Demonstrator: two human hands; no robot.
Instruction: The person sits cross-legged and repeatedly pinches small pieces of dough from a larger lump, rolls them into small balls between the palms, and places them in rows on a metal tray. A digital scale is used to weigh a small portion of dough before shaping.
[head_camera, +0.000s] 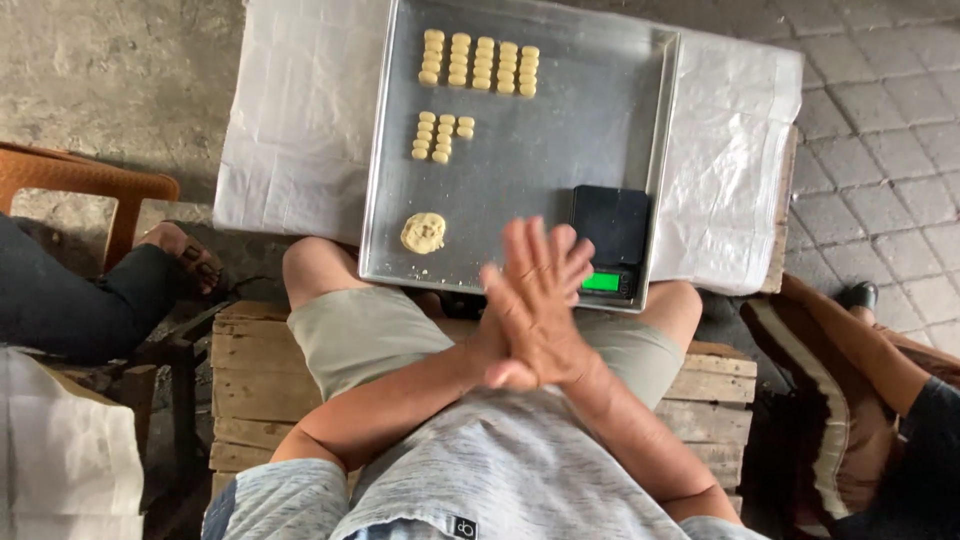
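1. The left hand (520, 335) and the right hand (545, 270) are pressed palm to palm above the lap, fingers stretched out flat and crossing; whether anything is held between the palms cannot be told.
2. A large shallow rectangular metal tray (570, 150) is set just beyond the hands, on a table covered in white paper (290, 130).
3. Small pale oval dough pieces (478, 62) are lined up in rows at the tray's far end; a shorter group of such pieces (440, 135) is placed nearer.
4. A flattened round lump of pale dough (423, 232) is seen at the tray's near left.
5. A small black digital scale with a lit green display (610, 240) is placed at the tray's near right, just beside the fingertips.
6. A wooden pallet seat (255, 380) is seen under the person's legs.
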